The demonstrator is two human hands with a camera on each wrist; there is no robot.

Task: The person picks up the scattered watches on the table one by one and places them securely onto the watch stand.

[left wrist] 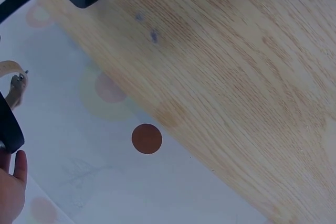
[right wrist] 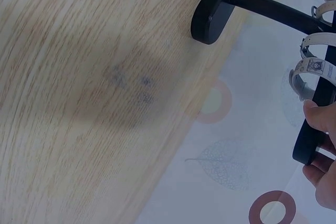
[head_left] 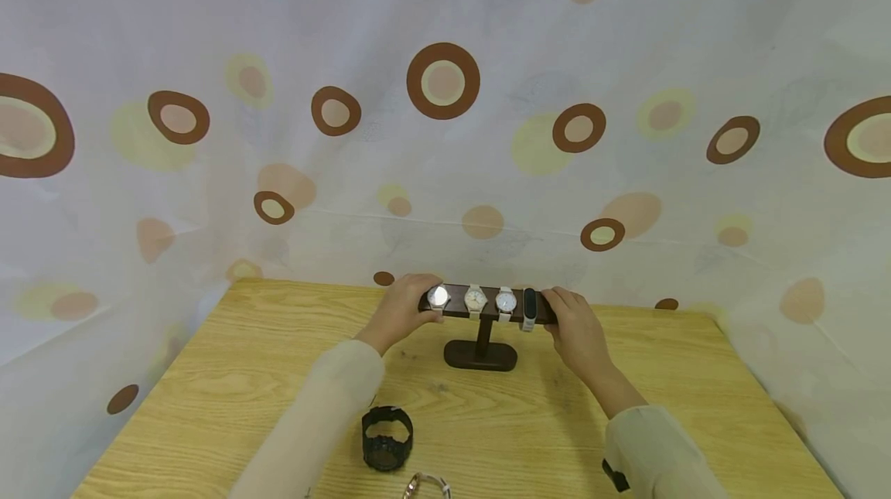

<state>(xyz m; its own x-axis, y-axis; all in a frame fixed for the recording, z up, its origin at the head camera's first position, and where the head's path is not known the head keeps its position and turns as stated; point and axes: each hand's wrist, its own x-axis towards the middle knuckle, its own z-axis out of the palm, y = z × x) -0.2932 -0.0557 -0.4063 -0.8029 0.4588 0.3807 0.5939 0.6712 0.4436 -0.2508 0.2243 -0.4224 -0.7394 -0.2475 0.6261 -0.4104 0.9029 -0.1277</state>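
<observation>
A dark brown T-shaped watch stand [head_left: 483, 336] is near the far edge of the table. Its bar [head_left: 455, 302] carries a watch with a glare-covered dial [head_left: 438, 296], two white-strapped watches [head_left: 476, 299], and a fitness band with a dark oblong screen [head_left: 530, 304]. My left hand [head_left: 404, 309] grips the bar's left end. At the other end, my right hand [head_left: 578, 333] holds the bar beside the fitness band. The right wrist view shows the thumb and fingertips [right wrist: 326, 184] around that end. Only part of the left hand [left wrist: 10, 195] enters the left wrist view.
A black watch [head_left: 384, 452] lies on the wooden table [head_left: 278, 375] in front of the stand. Nearer, the frame edge cuts off another watch [head_left: 412, 486]. A small black object [head_left: 616, 476] shows beside the right sleeve. Behind the table hangs a patterned white sheet [head_left: 390, 158].
</observation>
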